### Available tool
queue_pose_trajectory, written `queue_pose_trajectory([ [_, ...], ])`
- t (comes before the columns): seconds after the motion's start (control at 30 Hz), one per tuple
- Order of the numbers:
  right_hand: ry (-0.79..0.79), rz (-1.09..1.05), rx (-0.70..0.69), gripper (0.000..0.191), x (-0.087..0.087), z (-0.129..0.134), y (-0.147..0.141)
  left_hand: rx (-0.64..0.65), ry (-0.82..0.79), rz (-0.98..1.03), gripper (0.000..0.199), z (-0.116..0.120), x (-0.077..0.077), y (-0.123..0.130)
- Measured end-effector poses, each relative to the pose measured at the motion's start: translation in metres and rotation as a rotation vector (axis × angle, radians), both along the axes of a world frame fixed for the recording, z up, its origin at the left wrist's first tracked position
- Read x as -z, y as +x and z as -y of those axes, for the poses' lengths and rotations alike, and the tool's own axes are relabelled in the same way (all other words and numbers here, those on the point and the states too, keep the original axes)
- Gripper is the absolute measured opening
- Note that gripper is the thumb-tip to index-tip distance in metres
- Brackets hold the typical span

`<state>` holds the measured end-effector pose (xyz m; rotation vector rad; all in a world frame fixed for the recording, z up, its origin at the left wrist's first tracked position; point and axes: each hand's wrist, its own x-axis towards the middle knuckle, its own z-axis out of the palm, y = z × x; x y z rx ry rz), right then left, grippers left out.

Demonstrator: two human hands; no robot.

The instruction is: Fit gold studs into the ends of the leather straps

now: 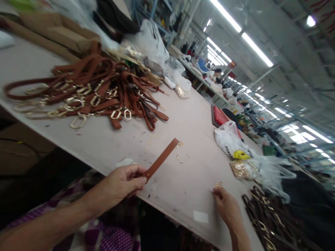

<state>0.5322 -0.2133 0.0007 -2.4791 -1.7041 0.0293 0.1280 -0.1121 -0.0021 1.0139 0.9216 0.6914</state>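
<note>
My left hand (128,181) pinches one end of a brown leather strap (162,158) near the table's front edge. The strap's other end reaches away to the right, beside a few small gold metal pieces (180,143) on the table. My right hand (226,204) is lowered at the right, its fingertips drawn together at a small group of gold pieces (218,184). Whether a piece is between those fingertips is too small to make out. A white paper slip (201,217) lies just left of the right hand.
A heap of brown leather straps (104,90) with gold rings and clips covers the left of the table (193,118). Dark brown straps (267,216) lie at the right, near a bag of gold pieces (242,170) and a white plastic bag (230,139). Plastic bags and cardboard stand behind.
</note>
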Motion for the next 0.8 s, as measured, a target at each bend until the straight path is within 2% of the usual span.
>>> queue_pose_trajectory([
  [0.1,-0.052,-0.141,0.037,0.029,0.000,-0.002,0.014,0.046,0.026,0.020,0.022,0.001,0.002,-0.003],
  [0.2,-0.080,-0.264,0.122,0.041,0.002,-0.001,0.020,0.035,0.095,0.007,0.016,0.003,0.005,-0.005],
  [0.4,-0.031,-0.291,0.159,0.048,0.008,0.002,0.015,0.002,0.251,-0.079,0.015,0.005,0.003,-0.005],
  [0.57,0.022,-0.267,0.189,0.040,0.007,0.003,0.014,-0.034,0.358,-0.179,0.015,0.004,0.000,-0.006],
  [0.67,0.151,-0.340,0.187,0.036,0.007,0.002,-0.011,-0.020,0.377,-0.185,0.015,0.005,0.000,-0.004],
  [0.73,0.281,-0.486,0.110,0.034,0.009,-0.001,-0.049,-0.021,0.386,-0.196,0.015,0.006,0.002,-0.001],
  [0.8,0.405,-0.665,0.005,0.028,0.014,-0.007,-0.100,-0.031,0.417,-0.224,0.013,0.007,0.003,0.002],
])
